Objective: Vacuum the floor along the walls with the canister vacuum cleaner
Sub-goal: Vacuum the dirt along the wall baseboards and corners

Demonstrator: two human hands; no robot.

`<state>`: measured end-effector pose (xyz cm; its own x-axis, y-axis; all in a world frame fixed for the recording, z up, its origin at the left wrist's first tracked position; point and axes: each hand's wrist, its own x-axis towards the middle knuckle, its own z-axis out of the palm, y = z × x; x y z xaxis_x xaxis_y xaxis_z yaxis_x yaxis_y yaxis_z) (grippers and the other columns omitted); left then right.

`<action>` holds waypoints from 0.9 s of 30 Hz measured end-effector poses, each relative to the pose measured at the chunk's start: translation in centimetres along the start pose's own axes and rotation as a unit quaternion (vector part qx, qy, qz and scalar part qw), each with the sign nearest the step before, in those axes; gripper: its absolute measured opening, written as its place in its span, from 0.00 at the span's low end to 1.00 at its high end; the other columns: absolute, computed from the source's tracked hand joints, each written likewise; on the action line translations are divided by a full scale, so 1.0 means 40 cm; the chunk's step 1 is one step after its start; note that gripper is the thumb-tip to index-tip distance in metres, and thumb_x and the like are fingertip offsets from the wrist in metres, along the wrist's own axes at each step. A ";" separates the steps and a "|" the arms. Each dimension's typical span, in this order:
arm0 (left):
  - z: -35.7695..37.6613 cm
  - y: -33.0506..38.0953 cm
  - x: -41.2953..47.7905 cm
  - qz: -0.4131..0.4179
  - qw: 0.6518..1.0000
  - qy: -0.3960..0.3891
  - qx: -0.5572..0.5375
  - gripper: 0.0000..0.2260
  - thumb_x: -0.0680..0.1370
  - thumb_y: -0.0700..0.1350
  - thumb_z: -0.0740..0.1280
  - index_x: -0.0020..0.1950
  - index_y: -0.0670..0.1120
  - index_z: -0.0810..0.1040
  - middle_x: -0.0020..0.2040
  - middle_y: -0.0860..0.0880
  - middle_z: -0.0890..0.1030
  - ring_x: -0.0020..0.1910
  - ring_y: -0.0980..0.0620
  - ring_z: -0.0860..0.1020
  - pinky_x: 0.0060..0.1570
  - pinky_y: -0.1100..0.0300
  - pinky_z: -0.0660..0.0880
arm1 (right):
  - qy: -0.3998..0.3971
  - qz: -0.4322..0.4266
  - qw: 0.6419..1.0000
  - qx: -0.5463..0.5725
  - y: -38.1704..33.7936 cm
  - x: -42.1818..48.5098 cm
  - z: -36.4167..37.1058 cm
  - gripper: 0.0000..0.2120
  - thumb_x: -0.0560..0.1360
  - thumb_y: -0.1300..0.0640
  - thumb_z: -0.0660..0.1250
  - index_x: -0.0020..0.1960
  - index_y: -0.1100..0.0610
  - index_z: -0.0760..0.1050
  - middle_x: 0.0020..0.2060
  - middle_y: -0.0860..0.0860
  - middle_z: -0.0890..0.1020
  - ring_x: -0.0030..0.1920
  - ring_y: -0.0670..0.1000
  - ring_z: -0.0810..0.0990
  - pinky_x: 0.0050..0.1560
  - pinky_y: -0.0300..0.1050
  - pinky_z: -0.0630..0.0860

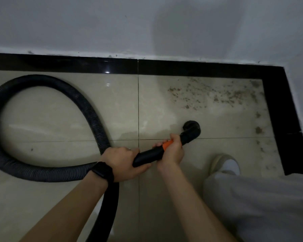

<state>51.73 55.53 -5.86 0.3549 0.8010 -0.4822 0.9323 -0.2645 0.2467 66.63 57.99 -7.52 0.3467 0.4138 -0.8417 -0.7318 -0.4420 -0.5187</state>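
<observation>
The ribbed black plastic hose (pixel 42 81) runs out of view at the left and bottom edges. The right hand (pixel 172 152) covers most of the orange plastic collar (pixel 166 145).

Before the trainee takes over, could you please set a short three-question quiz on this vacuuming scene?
1. True or false: the nozzle sits on top of the debris.
2. Which hand grips the wand at its orange collar? A) left hand B) right hand C) neither
3. Where does the hose lie?

Key
1. False: it is short of the debris, which lies beyond it toward the wall and corner.
2. B
3. Looped on the floor to the person's left, near the black skirting.
</observation>
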 end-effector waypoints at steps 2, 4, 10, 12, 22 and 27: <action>0.001 0.031 0.015 0.002 1.000 -0.004 -0.023 0.23 0.75 0.74 0.51 0.48 0.56 0.67 0.39 0.55 0.76 0.35 0.53 0.74 0.34 0.59 0.69 | 0.007 -0.005 1.000 0.004 -0.028 0.014 -0.003 0.06 0.76 0.62 0.68 0.45 0.58 0.71 0.27 0.51 0.72 0.23 0.51 0.71 0.27 0.44 0.75; 0.004 0.042 0.024 0.002 0.999 0.000 -0.039 0.22 0.75 0.74 0.52 0.47 0.56 0.66 0.39 0.54 0.76 0.36 0.52 0.76 0.35 0.59 0.70 | 0.013 -0.010 1.000 0.003 -0.042 0.020 -0.001 0.06 0.75 0.62 0.68 0.45 0.58 0.71 0.28 0.51 0.72 0.23 0.51 0.70 0.27 0.44 0.74; 0.009 0.015 0.017 0.000 0.999 0.006 -0.036 0.24 0.72 0.76 0.52 0.46 0.57 0.70 0.38 0.55 0.76 0.37 0.53 0.76 0.36 0.59 0.70 | 0.016 -0.017 1.000 -0.009 -0.021 -0.002 -0.004 0.06 0.76 0.62 0.67 0.45 0.58 0.70 0.27 0.52 0.72 0.23 0.53 0.72 0.29 0.47 0.76; 0.010 0.002 0.014 0.011 1.000 -0.001 -0.018 0.25 0.72 0.77 0.52 0.47 0.57 0.72 0.38 0.55 0.77 0.36 0.54 0.75 0.34 0.60 0.68 | 0.030 -0.022 0.999 -0.005 -0.002 -0.013 -0.025 0.05 0.78 0.62 0.67 0.47 0.59 0.70 0.27 0.53 0.72 0.24 0.53 0.73 0.30 0.48 0.77; 0.008 0.057 0.055 0.013 0.999 0.004 -0.037 0.24 0.73 0.76 0.52 0.44 0.56 0.68 0.35 0.55 0.73 0.38 0.51 0.77 0.36 0.59 0.70 | 0.041 -0.034 0.999 0.000 -0.057 0.028 -0.036 0.06 0.77 0.62 0.67 0.49 0.60 0.70 0.27 0.53 0.71 0.22 0.53 0.73 0.29 0.48 0.77; -0.003 0.032 0.061 -0.032 0.996 0.027 -0.078 0.24 0.72 0.76 0.52 0.39 0.55 0.66 0.36 0.55 0.76 0.38 0.52 0.78 0.39 0.60 0.74 | -0.022 -0.018 0.999 -0.037 -0.067 0.032 0.021 0.06 0.76 0.63 0.68 0.50 0.60 0.71 0.30 0.53 0.73 0.24 0.53 0.74 0.31 0.49 0.78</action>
<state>53.79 57.21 -6.60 0.2865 0.8422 -0.4567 0.9293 -0.1283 0.3463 68.55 60.38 -7.09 0.3448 0.4639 -0.8160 -0.6731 -0.4838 -0.5594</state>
